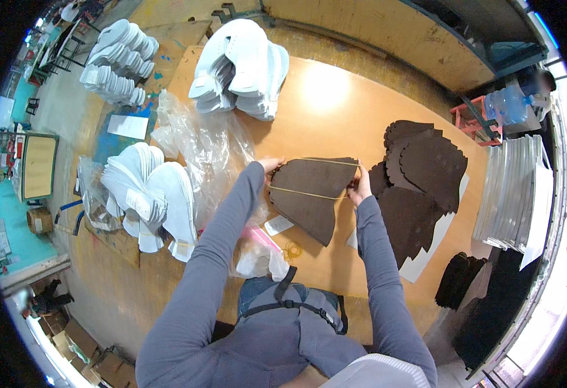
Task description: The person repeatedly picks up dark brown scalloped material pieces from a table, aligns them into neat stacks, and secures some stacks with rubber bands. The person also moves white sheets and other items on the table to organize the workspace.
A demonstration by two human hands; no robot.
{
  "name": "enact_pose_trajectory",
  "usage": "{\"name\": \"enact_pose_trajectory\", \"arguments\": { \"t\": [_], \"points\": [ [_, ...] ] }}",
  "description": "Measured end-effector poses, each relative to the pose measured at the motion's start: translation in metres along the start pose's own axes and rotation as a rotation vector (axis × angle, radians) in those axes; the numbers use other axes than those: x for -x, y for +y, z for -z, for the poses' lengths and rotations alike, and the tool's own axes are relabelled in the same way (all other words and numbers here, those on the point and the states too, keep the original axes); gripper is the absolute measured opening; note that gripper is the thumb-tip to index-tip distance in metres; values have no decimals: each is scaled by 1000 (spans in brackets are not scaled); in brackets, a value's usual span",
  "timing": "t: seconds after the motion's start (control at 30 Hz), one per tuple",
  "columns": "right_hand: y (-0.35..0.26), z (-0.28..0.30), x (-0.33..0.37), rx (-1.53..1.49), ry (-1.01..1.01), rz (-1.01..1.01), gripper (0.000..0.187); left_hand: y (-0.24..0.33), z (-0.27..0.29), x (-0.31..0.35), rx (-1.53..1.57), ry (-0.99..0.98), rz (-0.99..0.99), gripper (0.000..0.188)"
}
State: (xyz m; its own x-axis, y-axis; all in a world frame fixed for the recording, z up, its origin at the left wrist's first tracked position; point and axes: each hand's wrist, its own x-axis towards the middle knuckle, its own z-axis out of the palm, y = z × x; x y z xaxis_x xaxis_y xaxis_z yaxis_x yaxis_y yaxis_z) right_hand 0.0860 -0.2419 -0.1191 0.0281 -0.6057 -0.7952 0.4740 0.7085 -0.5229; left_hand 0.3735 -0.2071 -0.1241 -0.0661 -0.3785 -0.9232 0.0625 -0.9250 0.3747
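1. The left hand (272,164) grips the left edge of a brown stack (309,194) of flat cut pieces, fingers clenched on its upper left corner.
2. The right hand (359,184) grips the stack's right edge, fingers curled over the upper right corner.
3. The stack sits between the 2 hands, held just above the desk (322,110), its narrow end pointing down toward the person.
4. A thin yellow band (309,193) runs across the stack from one hand to the other; a second strand (325,160) lies along the top edge, reaching the right fingers.
5. Whether the fingertips pinch the band itself is too small to tell.
6. Just right of the right hand lies a pile of brown pieces (419,174), spread over the desk and partly resting on a white sheet (425,252).
7. Left of the left hand lies crumpled clear plastic (206,149).
8. White pieces (244,64) are stacked at the desk's far end, well apart from the hands.
9. More white stacks (154,194) sit at the desk's left edge.
10. A few loose yellow bands (291,250) lie on the desk near the person, below the stack.
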Motion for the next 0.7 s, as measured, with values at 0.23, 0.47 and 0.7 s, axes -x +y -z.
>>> {"name": "enact_pose_trajectory", "arguments": {
  "t": [0.23,0.47,0.7],
  "points": [
    [-33,10,19,347,-204,-108,56,-10,17,-2,-56,-163,7,41],
    [-52,14,-19,618,-370,-343,62,-21,23,5,130,-279,2,37],
    [75,56,-49,159,-525,-67,41,-60,47,-28,169,-368,-53,29]
  ]
}}
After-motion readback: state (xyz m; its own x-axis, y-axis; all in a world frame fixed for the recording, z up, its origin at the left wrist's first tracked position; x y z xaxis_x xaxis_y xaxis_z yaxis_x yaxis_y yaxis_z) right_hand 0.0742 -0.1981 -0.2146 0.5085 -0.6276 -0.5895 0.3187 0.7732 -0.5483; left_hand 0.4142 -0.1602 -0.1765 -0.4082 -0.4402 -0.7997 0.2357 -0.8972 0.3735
